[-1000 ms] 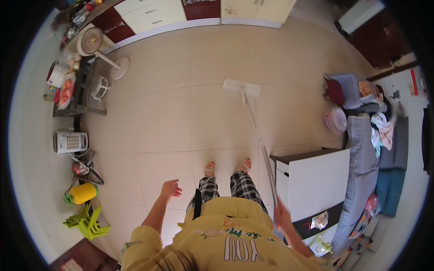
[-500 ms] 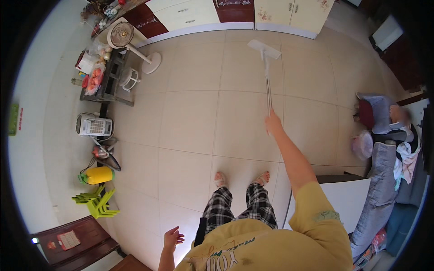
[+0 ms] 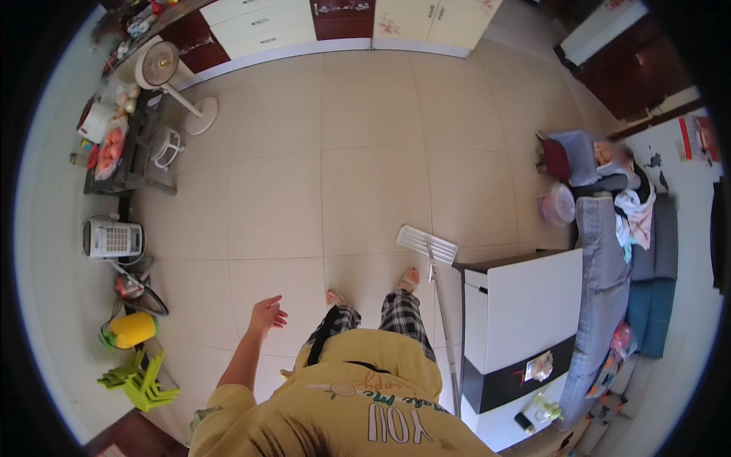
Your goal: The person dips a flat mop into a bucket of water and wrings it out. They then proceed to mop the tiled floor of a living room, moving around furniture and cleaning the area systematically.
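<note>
A flat mop [image 3: 428,242] with a white, ridged rectangular head rests on the tiled floor in front of my right foot. Its thin metal handle [image 3: 448,335] runs back along my right side and disappears behind my yellow shirt. My right hand and forearm are hidden, so its grip on the handle does not show. Out to the left of my legs hangs my left hand [image 3: 268,314], holding nothing, its index finger stretched out and the others loosely bent.
Close on my right stands a white and black cabinet [image 3: 525,305]. Behind it are a grey sofa [image 3: 598,305], a seated person and a pink tub [image 3: 558,204]. Along the left wall stand a fan [image 3: 199,114], a dark table, a yellow sprayer [image 3: 133,330] and green stools [image 3: 145,381].
The mop head has come back from the far floor to near my feet. My right arm has drawn back out of sight. The view has turned and shifted, with more of the cabinet showing.
</note>
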{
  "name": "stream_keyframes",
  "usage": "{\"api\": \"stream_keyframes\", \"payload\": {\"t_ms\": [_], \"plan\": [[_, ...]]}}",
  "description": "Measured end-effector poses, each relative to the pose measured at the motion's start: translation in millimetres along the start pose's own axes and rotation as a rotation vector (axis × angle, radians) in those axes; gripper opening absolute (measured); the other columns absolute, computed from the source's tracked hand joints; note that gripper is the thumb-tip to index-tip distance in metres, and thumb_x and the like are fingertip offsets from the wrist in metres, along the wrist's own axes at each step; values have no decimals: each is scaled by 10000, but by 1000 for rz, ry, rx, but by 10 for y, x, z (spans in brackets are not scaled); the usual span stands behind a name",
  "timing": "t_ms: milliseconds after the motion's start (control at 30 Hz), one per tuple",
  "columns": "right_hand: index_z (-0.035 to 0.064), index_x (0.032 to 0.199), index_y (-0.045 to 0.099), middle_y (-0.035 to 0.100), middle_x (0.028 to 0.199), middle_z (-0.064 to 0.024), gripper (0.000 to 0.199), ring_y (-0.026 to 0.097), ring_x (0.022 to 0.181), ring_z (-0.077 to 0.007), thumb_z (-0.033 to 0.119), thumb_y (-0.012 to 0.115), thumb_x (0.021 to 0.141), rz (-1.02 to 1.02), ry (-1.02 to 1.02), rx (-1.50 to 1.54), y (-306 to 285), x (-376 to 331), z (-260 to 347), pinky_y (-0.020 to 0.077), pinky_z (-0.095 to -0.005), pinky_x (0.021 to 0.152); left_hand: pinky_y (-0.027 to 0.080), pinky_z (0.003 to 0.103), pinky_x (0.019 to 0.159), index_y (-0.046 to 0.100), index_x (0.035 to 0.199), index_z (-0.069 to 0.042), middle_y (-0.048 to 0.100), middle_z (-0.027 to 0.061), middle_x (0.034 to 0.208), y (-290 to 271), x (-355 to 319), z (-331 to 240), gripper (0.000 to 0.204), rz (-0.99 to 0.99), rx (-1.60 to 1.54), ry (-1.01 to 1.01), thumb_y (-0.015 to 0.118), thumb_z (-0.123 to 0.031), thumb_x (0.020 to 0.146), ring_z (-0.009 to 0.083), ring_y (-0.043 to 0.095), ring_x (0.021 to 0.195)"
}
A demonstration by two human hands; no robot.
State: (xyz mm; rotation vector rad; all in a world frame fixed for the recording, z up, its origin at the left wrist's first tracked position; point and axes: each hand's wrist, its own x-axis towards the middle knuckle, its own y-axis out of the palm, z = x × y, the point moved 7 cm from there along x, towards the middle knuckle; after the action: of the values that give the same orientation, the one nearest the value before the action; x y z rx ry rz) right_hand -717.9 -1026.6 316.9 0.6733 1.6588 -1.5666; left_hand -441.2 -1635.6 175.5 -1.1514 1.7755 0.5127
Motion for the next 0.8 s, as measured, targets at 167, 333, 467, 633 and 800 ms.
{"api": "stream_keyframes", "payload": {"t_ms": [167,333,467,633,800], "plan": [[192,1236,243,435,493,-83,443,441,381,-181,271,376,821,0,-32,230,344,-135,976,350,-345,344,456,258,432,424,1114,-53,562,113,669,-81,138,362,344,62,111,-119,391,-117,777,157,529,472],[195,1237,244,409,462,-67,440,424,361,-158,269,376,823,-52,-219,447,-238,931,2442,343,-328,326,452,257,431,416,1118,-45,560,113,673,-119,94,251,348,29,-39,-88,392,-121,779,158,529,477],[202,1214,289,424,524,14,387,341,324,-82,225,368,837,16,-218,783,-1032,2512,3523,285,-227,275,445,253,430,407,1123,-35,555,115,677,-241,8,243,353,-86,-169,-84,396,-128,782,156,527,480],[86,925,376,320,428,-1,126,331,287,-116,172,349,836,-9,-486,741,-2287,4148,5709,273,-250,238,439,248,413,387,1135,-31,547,123,672,-448,-515,736,355,-333,-327,-222,380,-112,790,161,519,464],[18,1082,316,358,458,-44,297,372,300,-147,132,350,809,15,-664,721,-2307,4560,7472,314,-284,243,431,240,387,377,1141,-35,550,130,673,-166,-1104,980,345,-497,-514,-324,379,-107,804,172,526,473]]}}
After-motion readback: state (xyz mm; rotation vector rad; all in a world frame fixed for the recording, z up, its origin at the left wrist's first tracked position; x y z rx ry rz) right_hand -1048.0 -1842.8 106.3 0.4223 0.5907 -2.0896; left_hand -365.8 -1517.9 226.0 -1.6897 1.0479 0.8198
